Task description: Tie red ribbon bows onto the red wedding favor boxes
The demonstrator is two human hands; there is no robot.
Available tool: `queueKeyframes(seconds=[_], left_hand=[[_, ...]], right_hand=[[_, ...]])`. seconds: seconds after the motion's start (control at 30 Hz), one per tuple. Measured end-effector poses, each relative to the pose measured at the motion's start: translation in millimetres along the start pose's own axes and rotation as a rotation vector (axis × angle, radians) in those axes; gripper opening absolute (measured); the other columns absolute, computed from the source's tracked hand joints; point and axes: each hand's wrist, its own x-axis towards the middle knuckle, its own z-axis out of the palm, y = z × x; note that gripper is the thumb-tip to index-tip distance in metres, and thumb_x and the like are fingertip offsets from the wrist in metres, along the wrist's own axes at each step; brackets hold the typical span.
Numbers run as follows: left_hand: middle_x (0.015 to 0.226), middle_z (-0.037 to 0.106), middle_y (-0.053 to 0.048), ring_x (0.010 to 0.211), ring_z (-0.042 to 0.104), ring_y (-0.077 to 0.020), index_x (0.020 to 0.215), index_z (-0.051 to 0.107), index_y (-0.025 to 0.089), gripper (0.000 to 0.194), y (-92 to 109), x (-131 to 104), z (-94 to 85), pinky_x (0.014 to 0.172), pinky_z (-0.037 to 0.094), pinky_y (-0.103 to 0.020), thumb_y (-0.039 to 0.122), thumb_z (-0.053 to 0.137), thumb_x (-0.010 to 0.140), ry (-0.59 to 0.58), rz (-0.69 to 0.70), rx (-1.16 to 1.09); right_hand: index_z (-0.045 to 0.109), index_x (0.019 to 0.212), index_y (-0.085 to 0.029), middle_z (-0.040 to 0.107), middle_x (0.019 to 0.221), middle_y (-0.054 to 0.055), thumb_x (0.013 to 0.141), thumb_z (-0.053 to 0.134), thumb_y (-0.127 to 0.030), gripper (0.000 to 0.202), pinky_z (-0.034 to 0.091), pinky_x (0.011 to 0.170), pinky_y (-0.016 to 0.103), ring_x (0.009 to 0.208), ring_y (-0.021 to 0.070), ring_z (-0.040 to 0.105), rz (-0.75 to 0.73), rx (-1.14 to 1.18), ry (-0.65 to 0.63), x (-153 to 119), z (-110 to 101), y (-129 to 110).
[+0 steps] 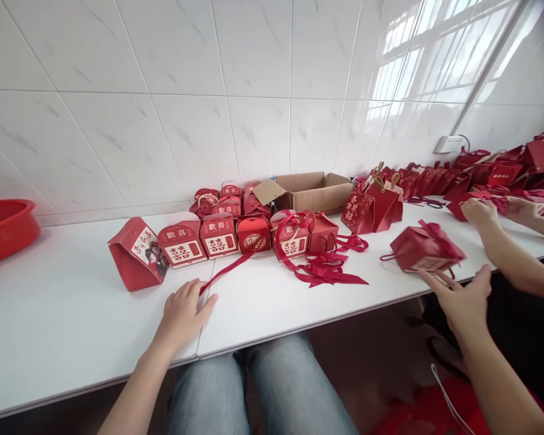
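My left hand (184, 314) lies on the white table with its thumb apart. A dark red ribbon (226, 272) runs to its fingertips from a row of red boxes. At the right, my right hand (465, 299) has its fingers spread, fingertips at the lower edge of a tilted, slightly blurred red box (424, 249) with a ribbon bow on top. A red triangular box (138, 257) with a printed picture stands left of the row. More ribbon (329, 272) lies loosely in front of the row's right end.
Behind the row is an open cardboard box (320, 193). Red bags (374, 208) stand right of it, near a wall socket (451, 144). Another person's hands (480, 219) work at the far right. A red basin (9, 232) sits far left. The table's front edge (299, 331) runs above my knees.
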Motion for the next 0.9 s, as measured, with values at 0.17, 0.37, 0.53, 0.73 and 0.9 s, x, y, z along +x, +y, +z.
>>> queueKeyframes(seconds=[0.17,0.37,0.53,0.73,0.9], left_hand=[[0.125,0.056,-0.018,0.120,0.050,-0.0372,0.121,0.048,0.014,0.056,-0.7,-1.2,2.7,0.100,0.039,-0.054,0.051,0.052,0.079,0.111,-0.041,-0.096],[0.136,0.038,-0.019,0.134,0.032,-0.0308,0.128,0.031,0.016,0.063,-14.0,-2.3,-12.1,0.111,0.028,-0.051,0.040,0.060,0.078,0.546,-0.283,-0.153],[0.146,0.015,-0.027,0.142,0.012,-0.0374,0.135,0.016,0.011,0.093,-35.7,13.0,-31.5,0.115,0.020,-0.054,0.044,0.072,0.069,0.701,-0.520,-0.238],[0.134,0.044,-0.022,0.127,0.044,-0.0397,0.127,0.035,0.017,0.085,-58.8,40.1,-39.7,0.098,0.043,-0.059,0.044,0.078,0.059,0.631,-0.671,-0.417],[0.099,0.065,-0.011,0.099,0.065,-0.0323,0.094,0.054,0.017,0.044,-53.3,31.0,-52.2,0.090,0.051,-0.053,0.029,0.076,0.058,0.719,-0.662,-0.540]], right_hand=[[0.014,0.150,-0.027,0.006,0.156,0.017,0.066,0.072,-0.048,0.104,0.047,0.100,0.048,0.129,0.0355,0.045,-0.009,-0.081,-0.118,-26.0,24.9,4.8],[0.052,0.131,-0.013,0.048,0.138,0.019,0.077,0.052,-0.049,0.065,0.037,0.104,0.059,0.118,0.0400,0.054,-0.350,-0.378,-0.266,-69.6,49.3,27.3],[0.063,0.115,-0.018,0.065,0.115,0.017,0.088,0.039,-0.037,0.041,0.043,0.098,0.052,0.108,0.0358,0.061,-0.593,-0.474,-0.106,-83.6,56.8,37.0],[0.064,0.106,-0.028,0.069,0.101,0.013,0.088,0.041,-0.030,0.030,0.044,0.094,0.051,0.102,0.0351,0.064,-0.693,-0.460,-0.068,-83.2,56.2,38.4],[0.065,0.101,-0.023,0.069,0.101,0.013,0.090,0.041,-0.028,0.028,0.044,0.094,0.048,0.103,0.0335,0.064,-0.691,-0.467,-0.084,-84.0,54.5,36.7]])
